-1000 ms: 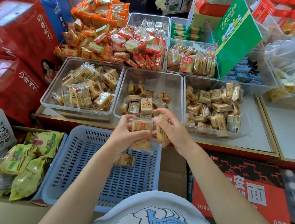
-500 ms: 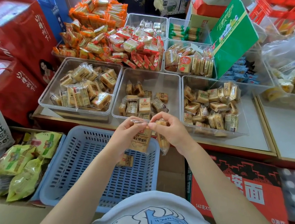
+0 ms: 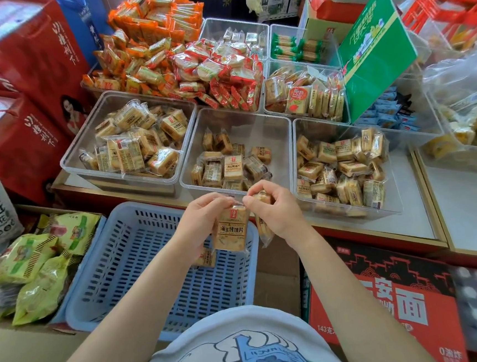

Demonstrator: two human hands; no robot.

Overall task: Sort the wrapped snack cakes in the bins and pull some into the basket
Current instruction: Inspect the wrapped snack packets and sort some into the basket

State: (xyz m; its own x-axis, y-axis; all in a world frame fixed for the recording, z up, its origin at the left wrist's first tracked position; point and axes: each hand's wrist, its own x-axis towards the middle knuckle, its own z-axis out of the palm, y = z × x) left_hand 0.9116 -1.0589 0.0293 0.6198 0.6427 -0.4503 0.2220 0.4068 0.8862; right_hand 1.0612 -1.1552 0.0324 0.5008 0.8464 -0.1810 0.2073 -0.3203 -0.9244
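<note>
Packet up for inspection: snack-cake packet (image 3: 230, 229) hanging upright above the far right rim of the blue basket (image 3: 129, 265), pinched at its top seal from both sides. Left hand (image 3: 203, 221) curled round the upper left edge, fingertips closed on the crimp. Right hand (image 3: 274, 209) pinching the same crimp with thumb and forefinger, and tucked in its palm a second packet (image 3: 263, 230), dangling edge-on.

Probably light, judging by how easily two fingertips carry it. Clear film wrapper, likely slick and crinkly; baked slice inside likely brittle, so best taken by the flat sealed ends, not squeezed across the middle. Pinch on the crimp looks sound; a loose pinch could let the film slide out.

Below, another packet (image 3: 206, 257) already lying in the basket, partly hidden behind the left hand. Rest of the basket floor bare slats.

Straight ahead, middle clear bin (image 3: 282, 136) about half stocked with matching packets; left clear bin (image 3: 73, 155) piled fuller; right clear bin (image 3: 397, 195) loosely heaped. All three sitting side by side on a pale counter (image 3: 419, 222) with red-and-gold edging. Behind them, orange and red wrapped snacks (image 3: 192, 60) mounded high, a green carton (image 3: 376, 53) leaning at right. Red gift boxes (image 3: 15, 85) stacked at left, green snack bags (image 3: 31, 265) beside the basket, a red noodle case (image 3: 386, 297) under the counter.
</note>
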